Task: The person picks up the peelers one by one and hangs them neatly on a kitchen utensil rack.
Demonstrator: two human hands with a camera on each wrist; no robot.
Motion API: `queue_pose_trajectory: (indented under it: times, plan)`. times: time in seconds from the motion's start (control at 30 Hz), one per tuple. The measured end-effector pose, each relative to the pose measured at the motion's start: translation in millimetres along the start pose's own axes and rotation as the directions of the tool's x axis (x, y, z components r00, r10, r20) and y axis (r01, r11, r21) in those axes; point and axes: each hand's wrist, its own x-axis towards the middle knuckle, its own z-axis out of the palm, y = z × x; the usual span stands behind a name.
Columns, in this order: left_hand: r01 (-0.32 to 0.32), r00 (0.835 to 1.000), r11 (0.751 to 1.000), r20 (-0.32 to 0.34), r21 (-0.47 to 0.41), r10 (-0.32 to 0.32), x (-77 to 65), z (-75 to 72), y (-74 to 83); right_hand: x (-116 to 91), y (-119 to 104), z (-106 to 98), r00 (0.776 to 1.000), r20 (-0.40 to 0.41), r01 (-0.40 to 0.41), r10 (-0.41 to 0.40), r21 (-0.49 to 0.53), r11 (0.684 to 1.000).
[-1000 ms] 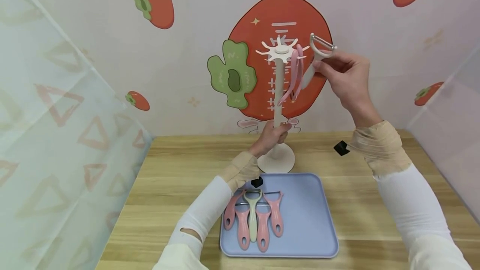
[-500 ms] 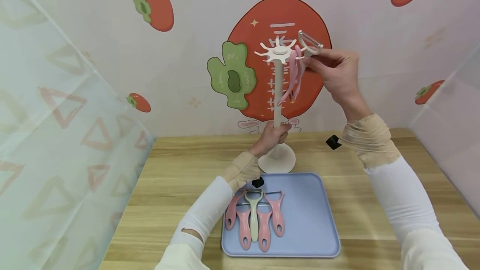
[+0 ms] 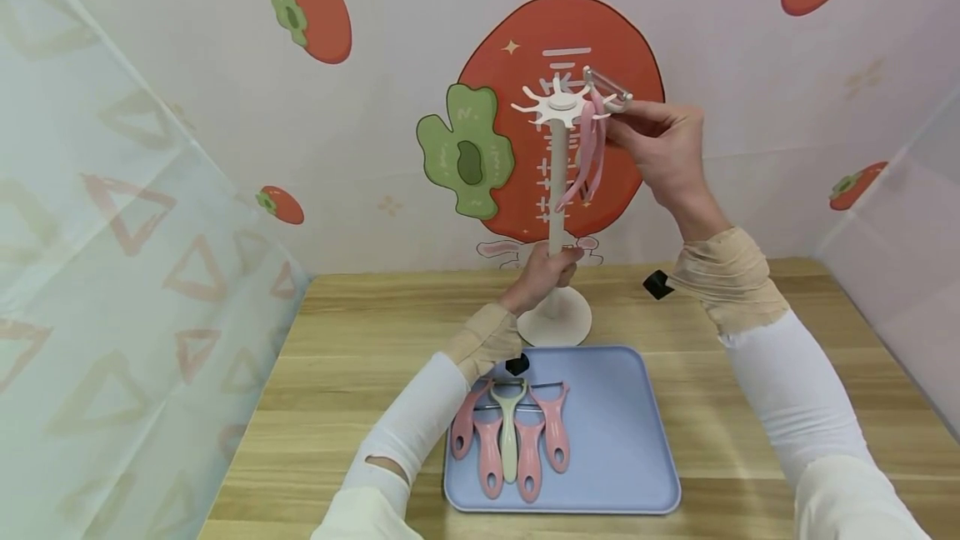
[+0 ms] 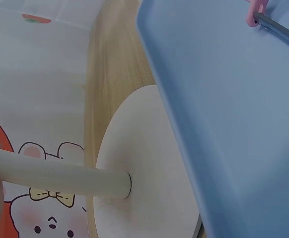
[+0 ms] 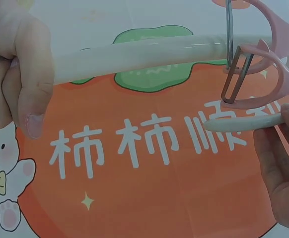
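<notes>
In the head view a white stand with a ring of hooks rises at the back of the table. My left hand grips its pole low down, above the round base. Pink peelers hang from hooks on the right side. Beside them my right hand pinches a white peeler, its blade end up at hook height. The handle points down and is mostly hidden by the pink peelers in the head view. Whether the white peeler touches a hook I cannot tell.
A blue tray lies in front of the stand's base. Several pink peelers and one pale green peeler lie in its left half. A patterned wall stands close behind.
My right hand has moved left with the white peeler, from right of the hanging pink peelers to close against them. The left hand keeps its grip on the pole.
</notes>
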Motion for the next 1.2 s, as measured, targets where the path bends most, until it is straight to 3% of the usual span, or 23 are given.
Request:
queue_pose_trajectory:
  times: [0.17,0.43,1.2]
  plan:
    - [0.008,1.000,1.000,0.002,-0.012,-0.008,-0.3,0.5,0.7,1,2,2,1.000,0.009,0.020,-0.020,0.012,1.000]
    - [0.000,1.000,1.000,-0.006,0.001,0.000,-2.2,1.6,1.2,-2,5,4,1.000,0.019,0.014,-0.012,-0.067,0.998]
    - [-0.008,1.000,1.000,-0.012,-0.021,0.008,-0.5,1.2,-0.7,-3,11,7,0.999,0.034,0.002,0.001,-0.095,0.995]
